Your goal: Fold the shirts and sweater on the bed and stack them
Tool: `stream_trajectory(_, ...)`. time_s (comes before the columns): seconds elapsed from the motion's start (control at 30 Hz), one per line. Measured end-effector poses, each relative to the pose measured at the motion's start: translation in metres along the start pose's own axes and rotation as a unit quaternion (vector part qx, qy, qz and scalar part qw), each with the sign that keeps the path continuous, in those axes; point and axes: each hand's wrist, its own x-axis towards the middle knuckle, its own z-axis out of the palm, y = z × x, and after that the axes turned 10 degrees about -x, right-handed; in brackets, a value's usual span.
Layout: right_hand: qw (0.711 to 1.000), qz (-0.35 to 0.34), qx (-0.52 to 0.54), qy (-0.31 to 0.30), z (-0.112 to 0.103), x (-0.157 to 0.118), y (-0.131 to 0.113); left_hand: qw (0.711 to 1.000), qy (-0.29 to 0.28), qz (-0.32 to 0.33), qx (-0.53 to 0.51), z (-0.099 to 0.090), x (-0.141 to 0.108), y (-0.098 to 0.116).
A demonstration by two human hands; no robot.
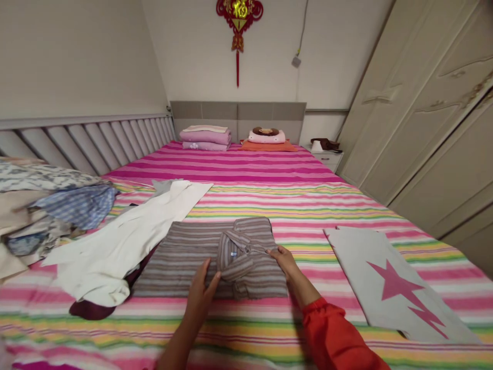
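A brown and grey striped shirt (185, 257) lies folded flat on the bed, its collar turned towards the right end. My left hand (200, 290) rests at the shirt's near side, thumb by the collar and fingers apart, gripping nothing. At the right end, my right hand (284, 261) has its fingertips closed on the shirt's fabric near the collar front. Left of the shirt, a white garment (123, 246) is spread loosely over a dark maroon piece (92, 310). To the right lies a folded light grey garment (365, 272) with a pink star.
Rumpled clothes (80, 203) are heaped at the left by the padded bed rail (77, 136). Folded purple bedding (206, 137) and an orange pillow (269, 146) sit by the headboard (269, 115). A nightstand (329, 159) and wardrobe (416, 113) stand right.
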Motion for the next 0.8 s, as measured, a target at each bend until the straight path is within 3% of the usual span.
stream_trajectory(0.1,1.0,0.002,-0.002,0.009,-0.016,-0.019,-0.005,0.999,-0.032,0.017,0.035,-0.01,-0.017,0.0)
stream_trajectory(0.23,0.999,0.012,-0.024,0.031,-0.075,-0.057,-0.007,0.996,-0.073,-0.04,-0.006,-0.01,-0.038,0.007)
stream_trajectory(0.33,0.994,0.026,-0.08,0.064,-0.126,-0.083,0.004,0.989,-0.093,-0.099,-0.06,0.004,-0.045,0.017)
stream_trajectory(0.43,0.978,0.001,-0.168,0.121,-0.154,-0.101,0.015,0.979,-0.113,-0.131,-0.108,0.033,-0.04,0.033)
stream_trajectory(0.53,0.922,-0.094,-0.313,0.206,-0.15,-0.112,0.015,0.973,-0.128,-0.157,-0.106,0.074,-0.031,0.049)
stream_trajectory(0.6,0.861,-0.191,-0.407,0.238,-0.135,-0.116,0.011,0.973,-0.128,-0.177,-0.078,0.102,-0.028,0.056)
stream_trajectory(0.67,0.802,-0.256,-0.489,0.231,-0.119,-0.117,0.011,0.973,-0.13,-0.181,-0.053,0.123,-0.029,0.058)
stream_trajectory(0.73,0.765,-0.251,-0.56,0.198,-0.104,-0.115,0.018,0.974,-0.144,-0.163,-0.054,0.137,-0.032,0.057)
stream_trajectory(0.8,0.748,-0.213,-0.608,0.158,-0.095,-0.112,0.03,0.973,-0.162,-0.147,-0.074,0.143,-0.034,0.056)
